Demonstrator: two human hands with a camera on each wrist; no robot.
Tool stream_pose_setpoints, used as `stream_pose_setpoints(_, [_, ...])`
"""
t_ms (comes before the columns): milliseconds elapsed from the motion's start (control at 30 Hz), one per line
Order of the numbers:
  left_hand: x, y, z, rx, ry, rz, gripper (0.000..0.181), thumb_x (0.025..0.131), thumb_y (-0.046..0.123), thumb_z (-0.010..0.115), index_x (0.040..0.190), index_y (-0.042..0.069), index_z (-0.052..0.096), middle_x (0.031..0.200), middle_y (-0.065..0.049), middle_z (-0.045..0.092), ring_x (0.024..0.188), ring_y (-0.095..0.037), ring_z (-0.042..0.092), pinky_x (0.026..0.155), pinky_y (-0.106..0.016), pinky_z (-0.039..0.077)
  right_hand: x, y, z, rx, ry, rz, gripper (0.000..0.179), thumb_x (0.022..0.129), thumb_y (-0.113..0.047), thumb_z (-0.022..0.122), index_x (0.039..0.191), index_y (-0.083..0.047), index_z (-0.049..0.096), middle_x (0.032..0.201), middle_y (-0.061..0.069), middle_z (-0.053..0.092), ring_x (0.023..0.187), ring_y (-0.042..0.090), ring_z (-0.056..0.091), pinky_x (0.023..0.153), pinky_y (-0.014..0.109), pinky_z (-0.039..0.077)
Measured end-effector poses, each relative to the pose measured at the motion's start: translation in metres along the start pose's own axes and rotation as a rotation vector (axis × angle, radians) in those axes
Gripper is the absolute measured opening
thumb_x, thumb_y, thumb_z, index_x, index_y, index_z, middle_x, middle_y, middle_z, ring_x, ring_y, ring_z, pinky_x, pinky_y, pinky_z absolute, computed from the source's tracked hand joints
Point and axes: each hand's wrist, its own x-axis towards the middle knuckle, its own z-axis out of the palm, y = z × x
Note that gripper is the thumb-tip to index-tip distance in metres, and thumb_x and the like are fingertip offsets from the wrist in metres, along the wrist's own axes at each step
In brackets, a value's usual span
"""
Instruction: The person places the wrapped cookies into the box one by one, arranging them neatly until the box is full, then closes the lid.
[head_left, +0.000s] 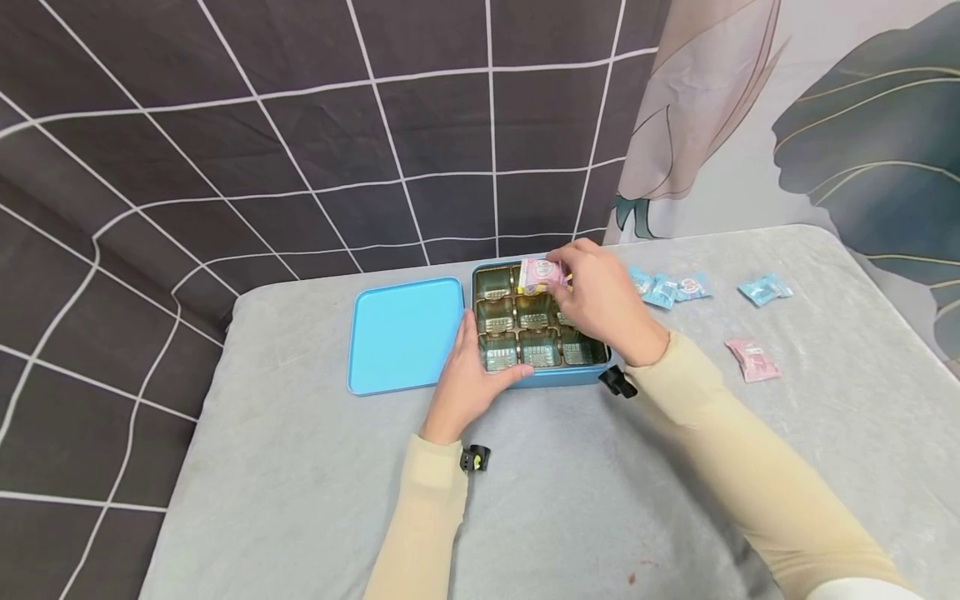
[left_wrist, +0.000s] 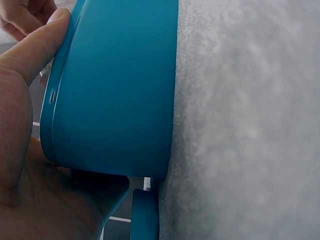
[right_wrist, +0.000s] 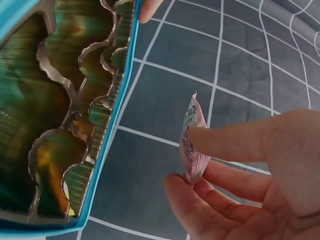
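Observation:
A blue tin box [head_left: 564, 377] holds a tray of small compartments. My left hand [head_left: 467, 385] rests against its front left corner, the thumb along the front rim and straight fingers along the left side. In the left wrist view the thumb touches the tin's upper edge. Above the back row of compartments, my right hand [head_left: 606, 292] pinches a pink wrapped candy [head_left: 540, 272] between thumb and fingers. The right wrist view shows that pink candy [right_wrist: 194, 145] apart from the tin. A bit of yellow [head_left: 522, 290] shows below it, mostly hidden.
The flat blue lid [head_left: 406, 337] lies just left of the tin. Several blue wrapped candies [head_left: 663, 292] cluster right of the tin, and another blue one [head_left: 765, 289] is farther right. A second pink candy [head_left: 752, 360] lies nearer. A dark gridded cloth [head_left: 315, 142] hangs behind the table.

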Motion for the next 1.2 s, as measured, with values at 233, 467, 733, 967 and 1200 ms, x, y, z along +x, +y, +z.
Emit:
stream_pose_setpoints(233, [0.001, -0.001, 0.001, 0.002, -0.006, 0.000, 0.124, 0.078, 0.053, 0.083, 0.161, 0.002, 0.006, 0.168, -0.015, 0.007, 0.152, -0.026, 0.013, 0.120, -0.046, 0.022, 0.012, -0.006, 0.004, -0.059, -0.095, 0.038, 0.033, 0.089, -0.006, 0.069, 0.118, 0.008, 0.068, 0.116, 0.024, 0.065, 0.100, 0.037, 0.064, 0.087, 0.049, 0.052])
stream_pose_setpoints(467, [0.001, -0.001, 0.001, 0.004, -0.005, 0.010, 0.125, 0.078, 0.053, 0.083, 0.161, 0.002, 0.006, 0.168, -0.016, 0.007, 0.152, -0.027, 0.013, 0.120, -0.046, 0.022, 0.021, -0.009, 0.012, -0.075, -0.117, 0.043, 0.030, 0.089, -0.002, 0.063, 0.117, 0.009, 0.069, 0.117, 0.024, 0.065, 0.104, 0.038, 0.064, 0.091, 0.049, 0.052])
stream_pose_setpoints(733, [0.000, -0.001, 0.000, -0.007, -0.007, -0.002, 0.125, 0.078, 0.052, 0.084, 0.161, 0.002, 0.005, 0.168, -0.015, 0.007, 0.152, -0.025, 0.013, 0.120, -0.045, 0.022, 0.033, -0.019, 0.021, -0.056, -0.168, 0.036, 0.032, 0.089, 0.000, 0.061, 0.118, 0.010, 0.068, 0.117, 0.025, 0.064, 0.098, 0.037, 0.065, 0.083, 0.048, 0.055])
stream_pose_setpoints(967, [0.001, -0.002, 0.001, -0.012, -0.003, 0.011, 0.124, 0.078, 0.050, 0.084, 0.161, 0.002, 0.005, 0.168, -0.016, 0.008, 0.152, -0.025, 0.013, 0.120, -0.044, 0.022, 0.045, -0.021, 0.028, -0.135, -0.191, 0.020, 0.031, 0.084, 0.003, 0.059, 0.112, 0.008, 0.071, 0.110, 0.023, 0.067, 0.097, 0.038, 0.066, 0.082, 0.050, 0.055])
stream_pose_setpoints(1200, [0.001, -0.001, 0.001, -0.012, -0.002, 0.014, 0.123, 0.078, 0.051, 0.083, 0.161, 0.001, 0.006, 0.168, -0.015, 0.008, 0.152, -0.024, 0.014, 0.120, -0.045, 0.024, 0.051, -0.022, 0.037, -0.216, -0.197, -0.018, 0.024, 0.085, 0.006, 0.057, 0.103, 0.006, 0.072, 0.104, 0.022, 0.067, 0.093, 0.040, 0.065, 0.079, 0.049, 0.056])
